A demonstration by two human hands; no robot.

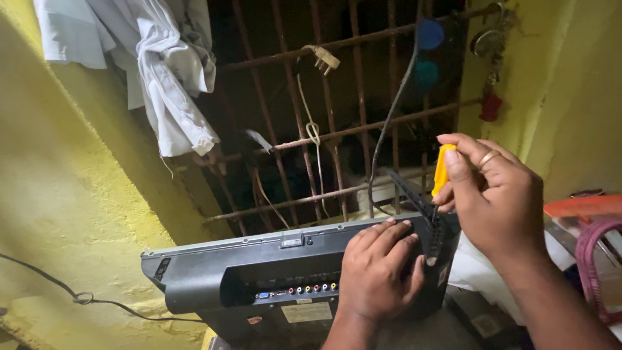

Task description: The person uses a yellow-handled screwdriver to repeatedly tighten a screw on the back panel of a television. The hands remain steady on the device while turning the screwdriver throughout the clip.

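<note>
**Two hands working at the back of a flat screen set**

The left hand (379, 272) is lying flat on the rear cover of a dark flat screen set (214, 279), fingers spread and pressing near the upper right corner; it is gripping nothing. The right hand (495, 194) is hovering just above that corner, its thumb and fingers pinching closed around the yellow handle of a small screwdriver (441, 170). Only the handle is showing; the shaft is being hidden by the hand and by the dark edge of the set, so the tip's position cannot be told. A ring (487, 157) is sitting on one finger of the right hand.

The set is standing upright with its back facing the camera, leaning between a yellow wall (58, 194) on the left and a barred window (324, 97) behind. A row of coloured sockets (311, 289) is running along the lower part of the back cover. A black cable (389, 123) is hanging down in front of the bars toward the set's top edge. A white cloth (162, 71) is draping from the upper left of the window, and a plug (324, 59) is dangling from the bars.
</note>
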